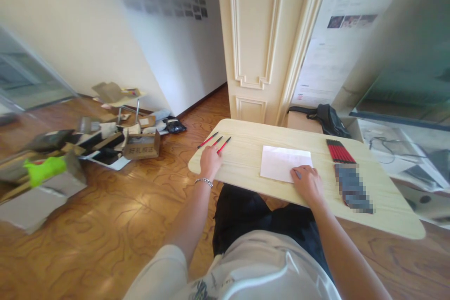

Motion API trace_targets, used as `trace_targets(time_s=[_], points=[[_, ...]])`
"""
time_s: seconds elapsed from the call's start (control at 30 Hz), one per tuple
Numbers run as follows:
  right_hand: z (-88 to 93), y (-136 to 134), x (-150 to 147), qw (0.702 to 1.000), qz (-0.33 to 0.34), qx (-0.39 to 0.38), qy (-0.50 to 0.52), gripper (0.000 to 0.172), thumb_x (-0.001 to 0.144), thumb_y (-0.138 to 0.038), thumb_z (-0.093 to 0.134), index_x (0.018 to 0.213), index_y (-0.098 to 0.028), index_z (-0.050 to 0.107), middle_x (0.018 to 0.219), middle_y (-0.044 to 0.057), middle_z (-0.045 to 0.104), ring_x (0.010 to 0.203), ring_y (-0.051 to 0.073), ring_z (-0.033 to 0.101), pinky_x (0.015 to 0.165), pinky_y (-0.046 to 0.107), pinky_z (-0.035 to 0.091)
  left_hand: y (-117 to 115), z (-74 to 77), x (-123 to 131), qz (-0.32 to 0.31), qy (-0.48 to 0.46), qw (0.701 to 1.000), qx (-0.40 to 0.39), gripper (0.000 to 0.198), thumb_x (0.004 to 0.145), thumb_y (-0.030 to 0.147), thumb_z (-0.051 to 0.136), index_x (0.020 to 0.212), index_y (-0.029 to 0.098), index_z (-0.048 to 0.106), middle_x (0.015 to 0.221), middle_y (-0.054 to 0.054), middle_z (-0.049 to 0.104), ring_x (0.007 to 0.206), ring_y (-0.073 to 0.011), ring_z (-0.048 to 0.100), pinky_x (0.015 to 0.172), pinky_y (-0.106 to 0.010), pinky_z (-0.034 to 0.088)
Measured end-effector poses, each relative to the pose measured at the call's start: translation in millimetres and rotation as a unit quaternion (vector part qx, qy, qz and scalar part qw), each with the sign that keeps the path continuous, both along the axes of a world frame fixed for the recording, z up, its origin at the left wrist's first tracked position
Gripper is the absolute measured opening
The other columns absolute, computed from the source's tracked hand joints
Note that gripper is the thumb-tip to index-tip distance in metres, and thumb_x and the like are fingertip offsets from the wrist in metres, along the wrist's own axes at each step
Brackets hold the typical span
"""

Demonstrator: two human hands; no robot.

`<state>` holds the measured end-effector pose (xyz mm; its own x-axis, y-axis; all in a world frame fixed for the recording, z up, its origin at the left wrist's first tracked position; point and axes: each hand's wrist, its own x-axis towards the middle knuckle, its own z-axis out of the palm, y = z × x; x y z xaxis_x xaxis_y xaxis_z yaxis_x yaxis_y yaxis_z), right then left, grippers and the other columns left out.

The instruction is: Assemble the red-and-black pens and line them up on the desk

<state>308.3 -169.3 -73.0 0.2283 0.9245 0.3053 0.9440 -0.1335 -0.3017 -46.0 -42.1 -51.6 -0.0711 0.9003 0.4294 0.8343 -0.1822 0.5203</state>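
A light wooden board table (242, 137) lies in front of me. My left hand (210, 161) sits at its near left, with the fingers over the lower ends of three red-and-black pencils (214, 144); I cannot tell whether it grips them. My right hand (307, 185) rests at the lower right corner of a white sheet of paper (283, 164), and a small grey spot shows by its fingers. Further right lie a tight row of red-and-black pencils (341, 151) and a pixelated, blurred flat package (352, 188).
A black bag (328, 119) sits on a bench behind the table, beside a cream panelled pillar (258, 42). A cardboard box (142, 145) and heaped clutter lie on the wooden floor at left, with a bright green item (45, 170). Glass panels stand at right.
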Motion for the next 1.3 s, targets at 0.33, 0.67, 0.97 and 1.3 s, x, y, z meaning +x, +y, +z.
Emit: trace_targets(time_s=[0.33, 0.67, 0.97, 1.3], points=[[0.8, 1, -1, 1.0, 0.003, -0.003, 0.008, 0.029, 0.092, -0.034, 0.047, 0.099, -0.024, 0.073, 0.108, 0.009, 0.066, 0.098, 0.024, 0.055, 0.088, 0.033, 0.04, 5, -7.1, 6, 0.001, 0.004, 0.998, -0.059, 0.019, 0.08, 0.022, 0.056, 0.069, 0.017, 0.07, 0.068, -0.012, 0.066, 0.075, -0.026, 0.065, 0.077, -0.036, 0.048], [5.5, -1, -4, 0.999, -0.01, 0.016, 0.035, 0.027, 0.093, -0.031, 0.048, 0.099, -0.021, 0.073, 0.104, 0.008, 0.067, 0.098, 0.023, 0.054, 0.089, 0.031, 0.036, -59, -0.8, 121, -0.178, -0.046, 0.976, -0.114, 0.033, 0.093, 0.04, 0.046, 0.091, 0.018, 0.07, 0.085, -0.008, 0.072, 0.075, -0.017, 0.064, 0.068, -0.025, 0.041], [4.2, -2, -1, 0.997, -0.018, 0.065, 0.047, 0.027, 0.094, -0.026, 0.046, 0.096, -0.021, 0.072, 0.099, 0.008, 0.068, 0.097, 0.021, 0.054, 0.088, 0.03, 0.036, -94, -2.9, 203, -0.215, 0.06, 0.962, -0.155, 0.024, 0.092, 0.032, 0.05, 0.089, 0.017, 0.069, 0.087, -0.011, 0.072, 0.083, -0.0218, 0.066, 0.073, -0.029, 0.042], [3.1, -2, -1, 0.996, -0.014, 0.07, 0.059, 0.025, 0.091, -0.028, 0.05, 0.091, -0.022, 0.073, 0.096, 0.007, 0.069, 0.093, 0.021, 0.055, 0.085, 0.029, 0.037, -98, -4.2, 199, -0.248, 0.059, 0.957, -0.139, 0.035, 0.092, 0.046, 0.048, 0.08, 0.02, 0.068, 0.079, -0.01, 0.071, 0.074, -0.0211, 0.064, 0.067, -0.029, 0.039]])
